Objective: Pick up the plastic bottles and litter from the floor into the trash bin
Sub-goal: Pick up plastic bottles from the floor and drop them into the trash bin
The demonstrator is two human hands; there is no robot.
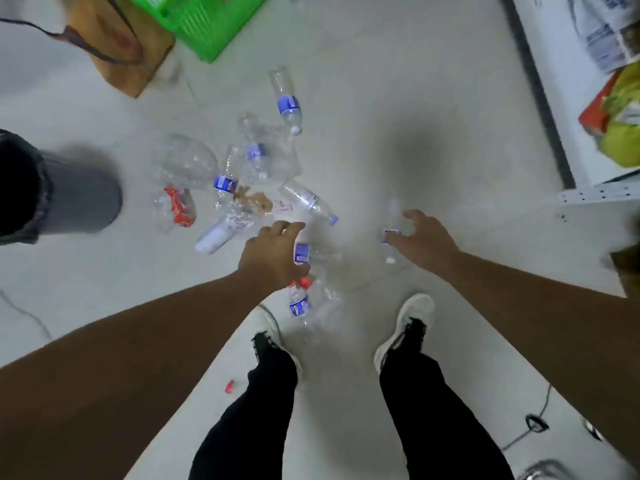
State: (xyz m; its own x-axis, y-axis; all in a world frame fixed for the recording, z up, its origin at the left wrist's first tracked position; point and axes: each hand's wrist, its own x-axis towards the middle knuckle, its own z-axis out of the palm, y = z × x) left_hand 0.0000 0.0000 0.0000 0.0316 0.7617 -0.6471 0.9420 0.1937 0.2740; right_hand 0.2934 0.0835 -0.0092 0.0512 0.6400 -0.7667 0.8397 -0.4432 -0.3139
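You are looking down through a wide-angle lens at an evenly lit, fairly bright indoor scene with soft, diffuse light and no harsh glare. A soft dark shadow blob lies on the pale floor ahead of you. Motion blur smears most of the view: your right hand, the clear bottle by it and the dark bin at left look streaked. Straight lines bow near the edges, and your forearms swell hugely at the lower corners.
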